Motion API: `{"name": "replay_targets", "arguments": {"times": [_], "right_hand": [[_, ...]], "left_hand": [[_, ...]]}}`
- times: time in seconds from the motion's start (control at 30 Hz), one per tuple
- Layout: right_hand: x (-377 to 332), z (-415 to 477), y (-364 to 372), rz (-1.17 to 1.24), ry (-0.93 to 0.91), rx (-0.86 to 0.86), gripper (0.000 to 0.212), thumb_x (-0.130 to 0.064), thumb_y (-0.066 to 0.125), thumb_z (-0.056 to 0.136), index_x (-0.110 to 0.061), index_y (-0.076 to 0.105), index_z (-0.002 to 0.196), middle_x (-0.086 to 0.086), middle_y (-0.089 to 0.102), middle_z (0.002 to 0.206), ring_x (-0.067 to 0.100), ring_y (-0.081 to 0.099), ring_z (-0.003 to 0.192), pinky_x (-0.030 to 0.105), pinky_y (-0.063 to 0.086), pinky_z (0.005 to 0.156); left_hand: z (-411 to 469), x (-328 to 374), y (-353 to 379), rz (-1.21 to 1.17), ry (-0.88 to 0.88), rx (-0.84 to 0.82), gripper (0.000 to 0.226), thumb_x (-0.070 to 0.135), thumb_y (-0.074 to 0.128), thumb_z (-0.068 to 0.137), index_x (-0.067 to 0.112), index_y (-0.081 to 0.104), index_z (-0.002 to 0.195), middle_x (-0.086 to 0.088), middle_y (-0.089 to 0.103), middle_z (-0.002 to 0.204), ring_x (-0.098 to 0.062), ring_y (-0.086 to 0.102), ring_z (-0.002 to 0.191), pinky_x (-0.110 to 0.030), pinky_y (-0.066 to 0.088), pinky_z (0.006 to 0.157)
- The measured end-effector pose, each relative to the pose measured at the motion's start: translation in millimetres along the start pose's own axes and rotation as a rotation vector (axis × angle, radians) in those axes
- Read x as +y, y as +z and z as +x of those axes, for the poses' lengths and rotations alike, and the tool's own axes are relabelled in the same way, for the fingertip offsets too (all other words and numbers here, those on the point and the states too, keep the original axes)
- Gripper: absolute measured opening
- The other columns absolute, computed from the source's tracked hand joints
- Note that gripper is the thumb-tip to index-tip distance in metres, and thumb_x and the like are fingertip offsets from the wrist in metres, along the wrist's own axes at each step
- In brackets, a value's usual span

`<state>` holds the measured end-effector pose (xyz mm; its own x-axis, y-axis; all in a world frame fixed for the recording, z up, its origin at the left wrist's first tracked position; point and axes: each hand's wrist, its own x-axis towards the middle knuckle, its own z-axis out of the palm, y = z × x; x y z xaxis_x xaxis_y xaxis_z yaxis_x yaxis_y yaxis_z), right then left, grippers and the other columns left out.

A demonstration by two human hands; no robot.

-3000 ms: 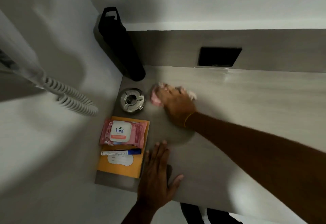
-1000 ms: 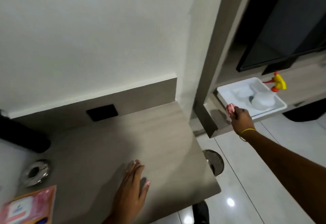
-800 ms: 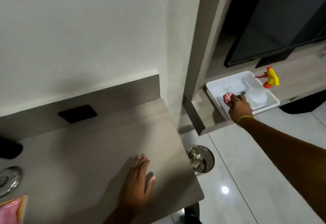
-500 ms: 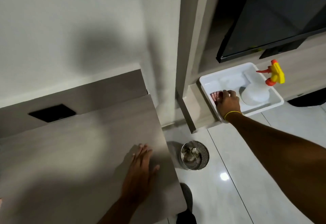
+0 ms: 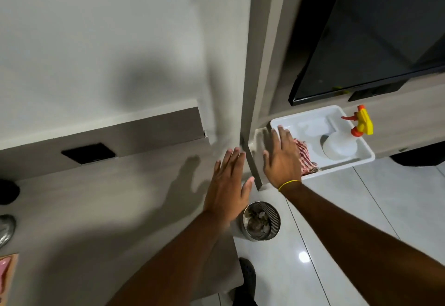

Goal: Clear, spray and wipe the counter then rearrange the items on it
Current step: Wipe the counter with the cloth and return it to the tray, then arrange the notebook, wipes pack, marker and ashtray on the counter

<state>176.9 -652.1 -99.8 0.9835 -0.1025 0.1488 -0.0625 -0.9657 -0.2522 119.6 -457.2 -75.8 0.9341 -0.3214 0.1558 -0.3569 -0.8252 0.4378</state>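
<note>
The grey wood-grain counter (image 5: 101, 209) fills the lower left. A red-and-white striped cloth (image 5: 305, 158) lies in the white tray (image 5: 361, 161) on a low shelf to the right. The white spray bottle (image 5: 342, 145) with a yellow and orange trigger also lies in that tray. My right hand (image 5: 281, 158) hovers flat with fingers spread over the tray's left end, just left of the cloth and holding nothing. My left hand (image 5: 228, 185) is raised, open, above the counter's right edge.
A round metal bin (image 5: 261, 220) with scraps stands on the tiled floor below the counter's corner. A black wall socket (image 5: 88, 152) sits in the backsplash. A metal ashtray (image 5: 6, 229), a black object (image 5: 7, 191) and an orange envelope (image 5: 8, 279) lie at the far left. A dark screen (image 5: 375, 40) hangs upper right.
My right hand carried the cloth from the counter to the tray, dropped it there and opened. My left hand lifted off the counter and moved right. The view swung right.
</note>
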Motion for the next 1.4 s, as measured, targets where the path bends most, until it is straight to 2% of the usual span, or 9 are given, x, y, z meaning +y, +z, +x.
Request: {"name": "replay_targets", "arguments": {"times": [0.23, 0.5, 0.63, 0.73, 0.87, 0.97, 1.07, 1.23, 1.4], "right_hand": [[-162.4, -34.7, -19.4, 0.171, -0.268, -0.108, 0.067, -0.033, 0.047, 0.099, -0.012, 0.032, 0.16, 0.013, 0.018, 0.172, 0.035, 0.019, 0.159, 0.051, 0.027, 0.127], [-373.9, -126.9, 0.5, 0.325, -0.536, -0.258, 0.073, -0.024, 0.065, 0.096, -0.013, 0.029, 0.159, 0.014, 0.022, 0.169, 0.035, 0.023, 0.156, 0.048, 0.033, 0.123], [-455.6, -185.5, 28.1, 0.359, -0.568, -0.413, 0.074, -0.02, 0.065, 0.092, -0.01, 0.033, 0.158, 0.015, 0.03, 0.163, 0.034, 0.036, 0.147, 0.039, 0.033, 0.124], [-505.5, -227.0, 51.5, 0.341, -0.626, -0.558, 0.067, -0.018, 0.058, 0.094, -0.007, 0.036, 0.156, 0.015, 0.035, 0.158, 0.036, 0.045, 0.137, 0.037, 0.037, 0.119], [-568.7, -274.4, 80.7, 0.348, -0.679, -0.684, 0.068, -0.014, 0.056, 0.093, -0.005, 0.036, 0.158, 0.019, 0.043, 0.153, 0.037, 0.046, 0.136, 0.034, 0.033, 0.118], [-608.1, -294.1, 98.1, 0.341, -0.686, -0.723, 0.066, -0.016, 0.061, 0.093, -0.004, 0.041, 0.155, 0.021, 0.045, 0.153, 0.038, 0.044, 0.138, 0.038, 0.029, 0.121], [-644.6, -298.2, 116.4, 0.364, -0.657, -0.703, 0.071, -0.023, 0.064, 0.092, -0.006, 0.039, 0.156, 0.019, 0.038, 0.159, 0.038, 0.037, 0.144, 0.043, 0.031, 0.122], [-684.5, -280.1, 141.6, 0.289, -0.62, -0.669, 0.1, -0.041, 0.081, 0.079, -0.017, 0.028, 0.16, 0.011, 0.034, 0.161, 0.032, 0.032, 0.147, 0.051, 0.039, 0.115], [-689.1, -262.5, 160.6, 0.233, -0.671, -0.741, 0.113, -0.05, 0.086, 0.073, -0.017, 0.024, 0.162, 0.01, 0.043, 0.158, 0.031, 0.041, 0.145, 0.049, 0.034, 0.117]], "left_hand": [[-34.2, -58.0, -93.8, 0.077, -0.147, 0.119, 0.07, 0.046, 0.04, 0.102, 0.018, 0.021, 0.163, -0.003, 0.021, 0.172, -0.02, 0.012, 0.162, -0.044, 0.011, 0.131], [-202.1, -203.0, -204.8, 0.208, -0.477, 0.208, 0.072, 0.051, 0.04, 0.104, 0.017, 0.017, 0.164, -0.003, 0.021, 0.173, -0.02, 0.01, 0.162, -0.049, 0.02, 0.129], [-299.8, -274.6, -243.6, 0.24, -0.682, 0.196, 0.074, 0.049, 0.045, 0.104, 0.015, 0.019, 0.164, -0.008, 0.023, 0.172, -0.026, 0.018, 0.161, -0.054, 0.028, 0.125], [-359.3, -319.3, -264.1, 0.262, -0.8, 0.184, 0.072, 0.039, 0.054, 0.101, 0.008, 0.03, 0.161, -0.016, 0.033, 0.167, -0.035, 0.029, 0.156, -0.06, 0.03, 0.121], [-411.5, -373.1, -279.5, 0.304, -0.945, 0.024, 0.077, 0.031, 0.06, 0.097, 0.012, 0.024, 0.163, -0.014, 0.024, 0.17, -0.033, 0.024, 0.158, -0.054, 0.032, 0.119], [-434.1, -403.1, -283.6, 0.311, -0.91, -0.047, 0.086, 0.025, 0.063, 0.096, 0.015, 0.014, 0.166, -0.012, 0.015, 0.173, -0.031, 0.017, 0.16, -0.05, 0.028, 0.124], [-443.5, -436.2, -286.4, 0.3, -0.791, -0.083, 0.089, 0.015, 0.068, 0.091, 0.009, 0.018, 0.164, -0.017, 0.019, 0.171, -0.036, 0.017, 0.159, -0.046, 0.021, 0.128], [-428.7, -478.7, -288.1, 0.309, -0.683, -0.195, 0.099, 0.011, 0.079, 0.081, 0.007, 0.023, 0.162, -0.016, 0.025, 0.169, -0.034, 0.018, 0.159, -0.042, 0.019, 0.128], [-403.9, -505.2, -295.2, 0.486, -0.511, -0.459, 0.104, 0.042, 0.077, 0.083, 0.006, 0.018, 0.161, -0.014, 0.028, 0.165, -0.031, 0.024, 0.155, -0.041, 0.016, 0.13]]}}
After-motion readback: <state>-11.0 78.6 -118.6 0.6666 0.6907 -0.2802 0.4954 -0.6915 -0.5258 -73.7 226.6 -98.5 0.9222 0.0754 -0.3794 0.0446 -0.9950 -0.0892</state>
